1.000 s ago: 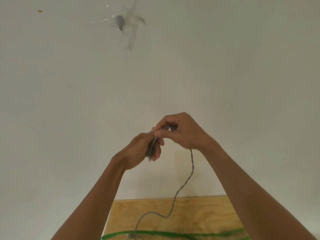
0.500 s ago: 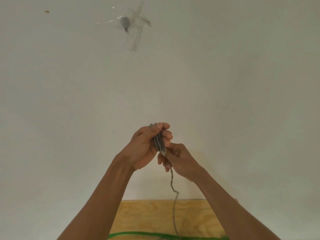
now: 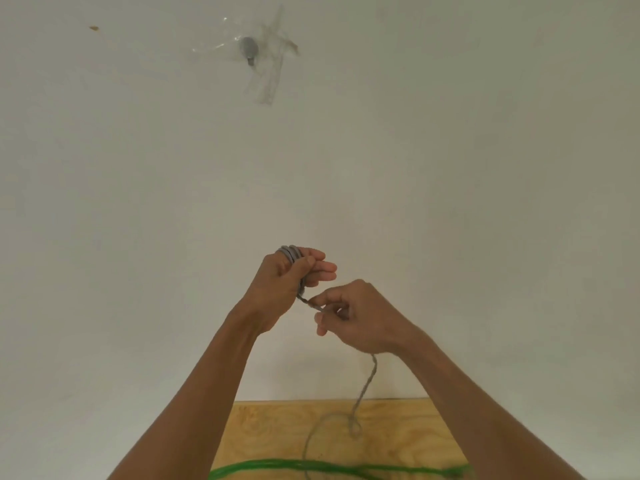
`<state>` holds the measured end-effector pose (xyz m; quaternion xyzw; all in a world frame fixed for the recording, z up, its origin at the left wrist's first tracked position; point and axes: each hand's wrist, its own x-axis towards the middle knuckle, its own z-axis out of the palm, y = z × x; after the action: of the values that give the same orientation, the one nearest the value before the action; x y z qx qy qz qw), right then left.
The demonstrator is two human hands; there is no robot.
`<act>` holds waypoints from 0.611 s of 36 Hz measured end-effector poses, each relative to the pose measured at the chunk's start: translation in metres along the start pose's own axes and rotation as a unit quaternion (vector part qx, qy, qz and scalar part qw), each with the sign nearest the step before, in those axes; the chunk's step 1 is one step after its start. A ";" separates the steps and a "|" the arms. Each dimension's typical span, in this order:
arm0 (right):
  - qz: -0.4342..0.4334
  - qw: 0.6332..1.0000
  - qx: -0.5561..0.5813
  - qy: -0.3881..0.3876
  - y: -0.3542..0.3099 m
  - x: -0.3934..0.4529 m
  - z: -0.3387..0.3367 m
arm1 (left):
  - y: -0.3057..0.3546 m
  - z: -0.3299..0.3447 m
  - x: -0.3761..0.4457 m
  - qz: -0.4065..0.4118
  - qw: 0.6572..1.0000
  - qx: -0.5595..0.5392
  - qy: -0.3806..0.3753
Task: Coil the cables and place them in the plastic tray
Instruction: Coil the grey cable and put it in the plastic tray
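No writing or brand can be read anywhere. The left hand (image 3: 277, 292) is raised before a pale wall (image 3: 450, 168), its grip closed around several loops of the grey cable (image 3: 367, 384) that show above its knuckles. Just beside and slightly lower, the right hand (image 3: 360, 318) pinches the same cable between thumb and fingertips where it leaves the coil. From under the right wrist the loose cable hangs down and curls in a loop on the wooden tabletop (image 3: 277, 431). A green cable (image 3: 311, 467) lies across the tabletop near the bottom edge, crossing the grey one. High on the wall, clear tape (image 3: 266, 81) holds a small grey hook (image 3: 249, 50).
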<state>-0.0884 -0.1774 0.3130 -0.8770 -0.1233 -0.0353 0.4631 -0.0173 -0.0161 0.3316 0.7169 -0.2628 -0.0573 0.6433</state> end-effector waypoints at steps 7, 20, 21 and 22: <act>-0.090 0.994 -0.048 0.045 -0.025 0.027 -0.047 | 0.007 0.003 -0.018 -0.079 0.991 -0.002 -0.106; 0.006 0.975 0.207 0.076 0.022 0.017 0.017 | 0.020 0.019 -0.019 -0.009 0.956 -0.254 -0.144; 0.013 0.978 0.194 0.071 0.023 0.013 0.025 | 0.019 0.018 -0.016 -0.006 0.962 -0.244 -0.125; 0.014 0.982 0.177 0.068 0.024 0.010 0.031 | 0.019 0.017 -0.014 -0.004 0.968 -0.231 -0.102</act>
<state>-0.0741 -0.1632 0.2781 -0.7785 -0.0838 -0.0661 0.6185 -0.0418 -0.0254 0.3433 0.5400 -0.3036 -0.1915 0.7613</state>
